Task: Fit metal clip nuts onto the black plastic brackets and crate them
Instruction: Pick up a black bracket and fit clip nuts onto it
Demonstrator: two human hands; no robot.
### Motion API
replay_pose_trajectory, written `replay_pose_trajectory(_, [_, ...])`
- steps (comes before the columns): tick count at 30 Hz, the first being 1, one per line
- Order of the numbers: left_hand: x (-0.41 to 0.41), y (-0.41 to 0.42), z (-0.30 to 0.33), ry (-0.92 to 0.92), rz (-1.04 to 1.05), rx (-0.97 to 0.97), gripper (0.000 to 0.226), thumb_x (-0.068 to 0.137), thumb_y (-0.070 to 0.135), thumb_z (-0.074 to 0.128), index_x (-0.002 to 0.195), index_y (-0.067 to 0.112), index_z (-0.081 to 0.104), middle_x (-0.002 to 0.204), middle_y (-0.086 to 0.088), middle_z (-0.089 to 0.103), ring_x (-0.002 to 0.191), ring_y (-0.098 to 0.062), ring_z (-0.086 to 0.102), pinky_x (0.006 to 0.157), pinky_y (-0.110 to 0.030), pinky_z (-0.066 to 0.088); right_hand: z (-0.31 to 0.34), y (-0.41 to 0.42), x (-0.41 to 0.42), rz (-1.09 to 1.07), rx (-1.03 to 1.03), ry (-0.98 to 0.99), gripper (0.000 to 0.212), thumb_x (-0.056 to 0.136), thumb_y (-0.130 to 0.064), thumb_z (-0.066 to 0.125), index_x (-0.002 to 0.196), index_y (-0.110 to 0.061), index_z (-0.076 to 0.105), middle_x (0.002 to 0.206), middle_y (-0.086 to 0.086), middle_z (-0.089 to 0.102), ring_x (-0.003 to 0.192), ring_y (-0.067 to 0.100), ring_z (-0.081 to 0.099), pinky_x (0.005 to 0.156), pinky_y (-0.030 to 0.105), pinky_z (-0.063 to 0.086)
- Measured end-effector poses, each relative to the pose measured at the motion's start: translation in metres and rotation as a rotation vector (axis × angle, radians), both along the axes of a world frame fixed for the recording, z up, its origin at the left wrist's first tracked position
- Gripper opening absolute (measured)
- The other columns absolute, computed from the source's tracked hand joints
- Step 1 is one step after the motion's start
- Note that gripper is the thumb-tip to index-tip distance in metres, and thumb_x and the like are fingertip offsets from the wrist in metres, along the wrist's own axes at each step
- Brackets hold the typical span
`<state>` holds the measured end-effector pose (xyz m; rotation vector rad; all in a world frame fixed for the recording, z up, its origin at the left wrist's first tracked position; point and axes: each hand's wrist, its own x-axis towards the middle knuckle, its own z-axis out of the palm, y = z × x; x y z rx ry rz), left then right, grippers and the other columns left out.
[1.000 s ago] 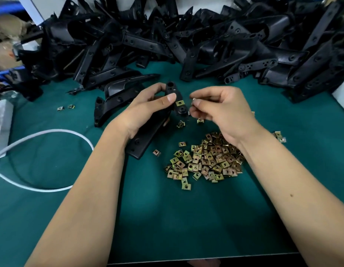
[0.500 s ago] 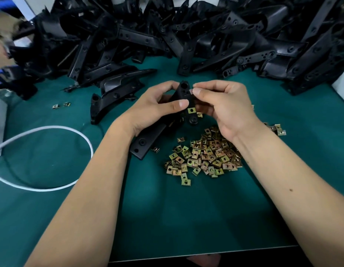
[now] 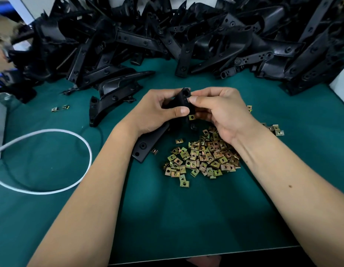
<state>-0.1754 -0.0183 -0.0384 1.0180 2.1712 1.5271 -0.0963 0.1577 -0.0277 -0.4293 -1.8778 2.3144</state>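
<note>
My left hand (image 3: 157,110) grips a long black plastic bracket (image 3: 148,143) held above the green mat, its lower end pointing toward me. One brass clip nut (image 3: 192,117) sits fitted on the bracket's edge. My right hand (image 3: 219,110) pinches at the bracket's upper end beside its round hole; whatever lies between thumb and forefinger is hidden. A pile of several brass clip nuts (image 3: 204,158) lies on the mat just below my right wrist.
A big heap of black brackets (image 3: 186,39) fills the back of the table. One loose bracket (image 3: 111,101) lies left of my hands. A white cable (image 3: 51,160) loops at left. Stray nuts (image 3: 60,108) lie at left, more stray nuts (image 3: 276,130) at right.
Both hands rose and came together. My right hand moved from beside the bracket onto its upper end, and the bracket tilted up more steeply in my left hand.
</note>
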Motion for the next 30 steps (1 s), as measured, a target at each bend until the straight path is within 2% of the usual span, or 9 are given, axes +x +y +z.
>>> replay_pose_trajectory(4, [0.001,0.001,0.000,0.005,0.084,0.048,0.042,0.092,0.016,0.074,0.132,0.011,0.065,0.127,-0.005,0.071,0.122,-0.017,0.066,0.104,-0.028,0.051,0.000,-0.003,0.001,0.023,-0.044,0.050,0.009,0.092,-0.005,0.072,0.096,-0.010,0.079,0.095,0.013,0.079,0.080,0.023,0.076,0.067,0.031,0.060])
replay_pose_trajectory(7, [0.004,0.005,0.000,-0.050,0.267,0.148,0.021,0.097,0.018,0.071,0.114,0.007,0.067,0.099,0.000,0.075,0.089,-0.011,0.069,0.084,-0.026,0.057,-0.001,-0.003,0.000,0.068,0.037,0.095,0.012,0.097,-0.013,0.070,0.107,-0.012,0.076,0.096,0.015,0.078,0.079,0.025,0.075,0.070,0.033,0.061])
replay_pose_trajectory(9, [0.004,0.007,-0.001,-0.061,0.338,0.199,0.014,0.097,0.018,0.071,0.106,0.009,0.065,0.089,0.002,0.069,0.080,-0.008,0.062,0.076,-0.023,0.053,-0.003,-0.004,0.000,0.091,0.185,0.137,0.013,0.093,-0.015,0.076,0.106,-0.018,0.075,0.088,0.010,0.078,0.072,0.021,0.073,0.065,0.031,0.061])
replay_pose_trajectory(12, [0.003,0.005,-0.001,-0.136,0.321,0.271,0.017,0.095,0.013,0.073,0.110,0.009,0.067,0.094,0.000,0.068,0.086,-0.010,0.062,0.081,-0.026,0.053,-0.006,-0.007,-0.001,0.057,0.331,0.191,0.020,0.086,-0.011,0.082,0.101,-0.021,0.075,0.081,0.005,0.077,0.063,0.016,0.071,0.055,0.024,0.054])
replay_pose_trajectory(16, [0.004,0.003,-0.001,-0.208,0.257,0.380,0.031,0.092,0.001,0.070,0.122,0.007,0.065,0.110,-0.002,0.071,0.100,-0.011,0.064,0.093,-0.028,0.053,-0.011,-0.010,-0.004,0.039,0.386,0.175,0.018,0.084,-0.013,0.083,0.100,-0.018,0.076,0.077,-0.001,0.076,0.059,0.011,0.069,0.055,0.020,0.051])
replay_pose_trajectory(20, [0.004,0.003,-0.002,-0.226,0.266,0.440,0.029,0.090,-0.002,0.071,0.116,0.010,0.066,0.106,-0.002,0.074,0.096,-0.010,0.067,0.089,-0.027,0.055,-0.014,-0.011,-0.004,-0.020,0.453,0.173,0.018,0.082,-0.020,0.085,0.098,-0.019,0.075,0.077,-0.003,0.077,0.060,0.010,0.072,0.057,0.017,0.050])
replay_pose_trajectory(23, [0.003,0.001,-0.001,-0.215,0.262,0.459,0.027,0.089,0.000,0.073,0.112,0.012,0.067,0.102,-0.002,0.072,0.090,-0.012,0.065,0.087,-0.029,0.055,-0.015,-0.010,-0.005,-0.043,0.487,0.169,0.016,0.080,-0.027,0.087,0.092,-0.022,0.076,0.076,-0.004,0.077,0.062,0.010,0.073,0.058,0.021,0.052])
replay_pose_trajectory(26, [0.003,0.002,0.000,-0.185,0.239,0.464,0.025,0.087,0.001,0.075,0.108,0.013,0.067,0.099,-0.001,0.071,0.088,-0.013,0.062,0.084,-0.027,0.054,-0.014,-0.009,-0.005,-0.043,0.553,0.167,0.019,0.076,-0.034,0.089,0.087,-0.024,0.077,0.077,-0.005,0.076,0.071,0.008,0.072,0.068,0.030,0.059])
replay_pose_trajectory(30, [0.005,0.003,0.002,-0.231,0.216,0.482,0.024,0.083,0.001,0.075,0.102,0.015,0.068,0.096,-0.001,0.071,0.084,-0.015,0.061,0.080,-0.027,0.055,-0.010,-0.009,-0.003,0.006,0.580,0.164,0.019,0.077,-0.031,0.089,0.080,-0.019,0.076,0.072,-0.001,0.074,0.064,0.007,0.064,0.067,0.035,0.057])
